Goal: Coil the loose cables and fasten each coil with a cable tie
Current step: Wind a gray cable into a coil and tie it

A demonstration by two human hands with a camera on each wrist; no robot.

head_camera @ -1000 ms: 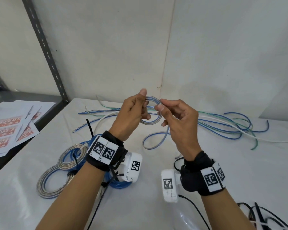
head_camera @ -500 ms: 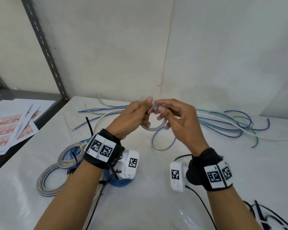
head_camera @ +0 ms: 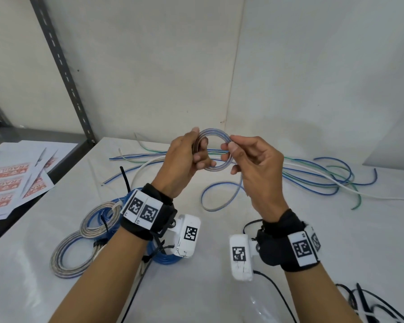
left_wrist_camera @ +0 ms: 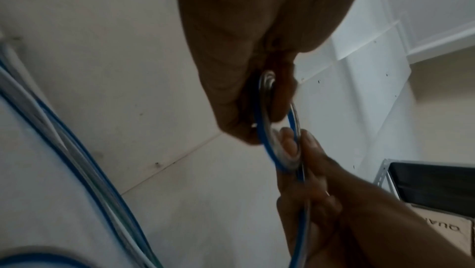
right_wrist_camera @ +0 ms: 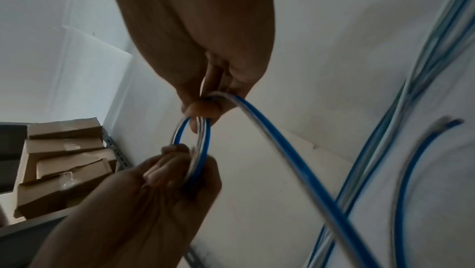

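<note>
A small coil (head_camera: 216,136) of clear cable with a blue stripe is held up above the white table (head_camera: 219,229). My left hand (head_camera: 196,152) grips the coil's left side (left_wrist_camera: 264,122), fingers curled through the loop. My right hand (head_camera: 231,149) pinches the right side of the coil (right_wrist_camera: 203,136) between thumb and forefinger. The cable's free tail (head_camera: 222,201) (right_wrist_camera: 282,150) hangs from my right hand and loops on the table. Loose blue, green and white cables (head_camera: 324,176) lie behind. A black cable tie (head_camera: 126,180) lies left of my left wrist.
Tied coils (head_camera: 98,217) (head_camera: 68,257) and a blue coil (head_camera: 163,257) lie at the front left. Papers with red print (head_camera: 12,183) rest on a dark shelf at left beside a slotted post (head_camera: 63,66). More black ties and cords (head_camera: 371,306) lie at the front right.
Both hands have risen from just above the table, and the coil now stands upright and more open between them. The tail loop on the table has shifted.
</note>
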